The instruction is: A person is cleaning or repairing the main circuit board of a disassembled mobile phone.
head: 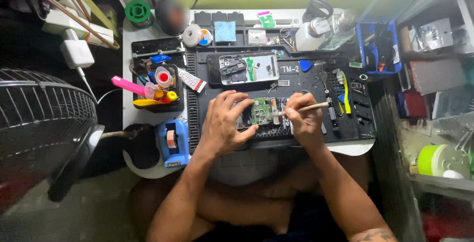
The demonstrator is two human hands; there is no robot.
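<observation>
My left hand [224, 122] lies spread over the left side of a small green circuit board [261, 111], fingertips pressing on it and its dark frame to pin it flat; the fingers are apart, not curled round anything. My right hand [302, 118] is closed round a slim wooden-handled brush [303, 109], whose handle sticks out to the right past my knuckles while its working end meets the right edge of the green board. The board sits near the front edge of a black rubber work mat [296, 81] that covers most of my small white bench [355, 147], between my two hands.

Just behind the board, further up the mat, lies an opened phone with a silver inner frame [243, 68], its back off and parts showing. A blue plastic pick [305, 65] lies to its right. Left of the mat stands a black tray [173, 105] holding a pink-handled tool [127, 85] and small bottles. A blue tape dispenser [173, 141] sits at the front left corner, near my left forearm. A blue plastic bin [377, 49] stands at the back right, and a black wire-guarded fan [44, 123] is off to the left of the bench.
</observation>
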